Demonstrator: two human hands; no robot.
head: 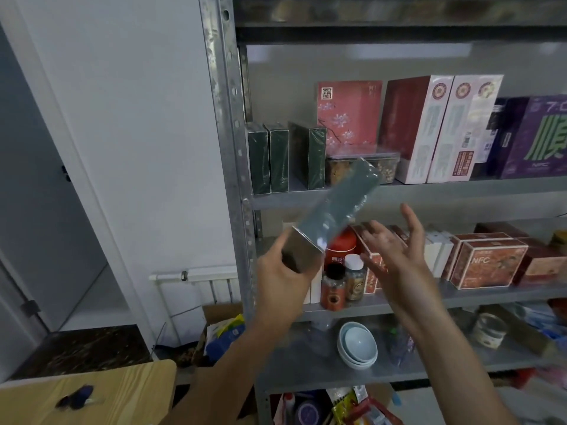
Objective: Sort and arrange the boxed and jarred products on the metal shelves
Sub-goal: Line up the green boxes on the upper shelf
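Shelving first: the metal shelves (pixel 460 191) carry a row of dark green boxes (pixel 279 157) standing upright at the left end of the upper tier, and that looks the likely home for the one you hold. The wrapped green box (pixel 337 207) is in the air in front of the shelves, tilted, its far end pointing up and right across the clear tub (pixel 337 170). Swing that end left and stand the box upright before sliding it in, or it may knock the tub. Your left grip (pixel 282 277) is clamped round the lower end only; the film looks slick, so hold firm. Your right grip (pixel 395 250) is spread apart just beside the box, touching nothing; bring it under the long side to steady and guide.
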